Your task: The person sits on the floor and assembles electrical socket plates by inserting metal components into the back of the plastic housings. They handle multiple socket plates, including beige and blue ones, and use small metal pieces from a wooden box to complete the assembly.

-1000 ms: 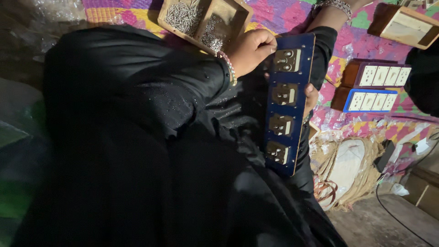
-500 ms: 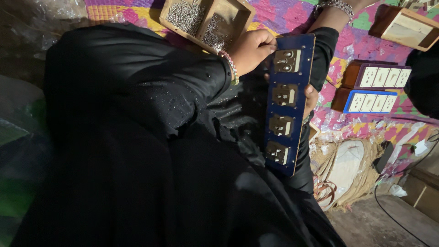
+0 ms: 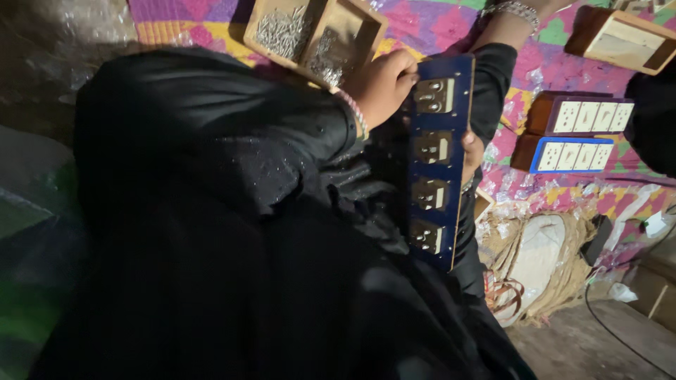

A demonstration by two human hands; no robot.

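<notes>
A long blue switchboard panel (image 3: pixel 440 158) with several brass-coloured socket and switch units stands on end over my lap. My left hand (image 3: pixel 380 84), with a beaded bracelet at the wrist, grips its top left corner, fingers curled at the uppermost unit. Behind the panel's right edge, only the fingers of my right hand (image 3: pixel 470 151) show, holding it about halfway down. My black garment (image 3: pixel 211 225) fills the left and bottom of the view.
A wooden tray (image 3: pixel 310 35) of small metal screws lies just above my left hand on a patterned cloth (image 3: pixel 436 21). Two finished switchboards, brown (image 3: pixel 581 116) and blue (image 3: pixel 570 156), lie at right. A sleeved arm with a silver bangle (image 3: pixel 510 14) reaches off the top. A woven sack (image 3: pixel 542 260) lies lower right.
</notes>
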